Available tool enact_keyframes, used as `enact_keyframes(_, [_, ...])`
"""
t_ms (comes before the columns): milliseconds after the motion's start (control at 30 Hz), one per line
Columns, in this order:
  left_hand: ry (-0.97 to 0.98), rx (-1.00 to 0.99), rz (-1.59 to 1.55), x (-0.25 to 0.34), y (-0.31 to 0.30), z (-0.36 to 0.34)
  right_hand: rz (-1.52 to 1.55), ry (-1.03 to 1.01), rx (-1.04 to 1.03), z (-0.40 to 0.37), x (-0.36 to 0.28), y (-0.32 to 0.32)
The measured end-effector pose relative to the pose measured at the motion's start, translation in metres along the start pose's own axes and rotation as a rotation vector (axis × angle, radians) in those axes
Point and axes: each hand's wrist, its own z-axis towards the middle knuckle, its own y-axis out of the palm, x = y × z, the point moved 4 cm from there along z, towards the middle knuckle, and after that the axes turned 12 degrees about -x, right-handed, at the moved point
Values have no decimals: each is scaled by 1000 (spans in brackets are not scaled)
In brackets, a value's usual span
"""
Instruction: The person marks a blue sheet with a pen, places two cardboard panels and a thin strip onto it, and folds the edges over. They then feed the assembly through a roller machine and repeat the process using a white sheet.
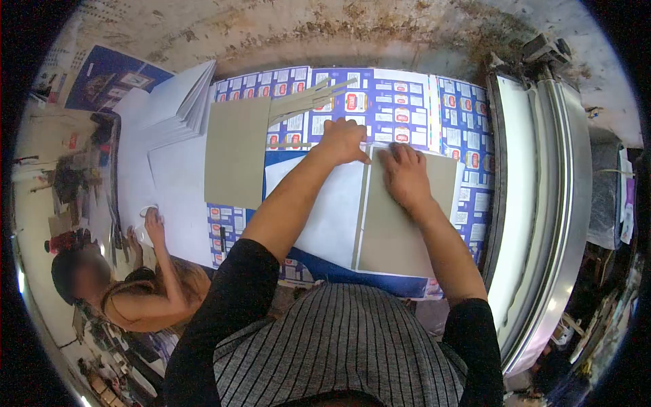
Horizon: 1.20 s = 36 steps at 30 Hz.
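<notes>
A grey board [400,224] lies on white paper [312,203] in front of me, with a narrow grey strip [360,224] beside its left edge and a thin white gap between. My left hand [344,144] rests at the top end of that strip, thumb and fingers apart. On the upper part of the board lies my right hand [408,178], its fingers slightly bent and spread near the top edge. Dark blue sheet [325,265] shows under the white paper. To the left sits a second grey board [237,152].
Cut grey strips [308,102] lie behind my left hand on printed blue-and-white sheets [400,95]. Folded white sheets [180,102] stand at the left. A co-worker [146,292] reaches onto white paper there. A long metal roller machine [553,203] borders the right side.
</notes>
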Motion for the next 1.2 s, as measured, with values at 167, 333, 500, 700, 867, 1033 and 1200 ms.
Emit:
enact_keyframes(167, [60, -1, -24, -10, 4, 4, 30, -33, 137, -9, 2, 11])
enact_keyframes(333, [120, -227, -6, -37, 7, 4, 11, -11, 195, -13, 2, 10])
enact_keyframes(500, [193, -304, -144, -80, 3, -21, 6, -12, 223, -14, 3, 11])
enact_keyframes(700, [89, -179, -184, -123, 17, -33, -11, -32, 238, -12, 2, 12])
enact_keyframes(867, [-45, 89, -224, -113, 27, -50, -10, -63, 128, 6, -25, 13])
enact_keyframes(1033, [-84, 210, -191, -104, 15, -66, 179, 7, 93, 64, -67, 1])
enact_keyframes(1200, [-44, 197, -271, -103, 15, -70, 105, -41, -284, 114, -81, -10])
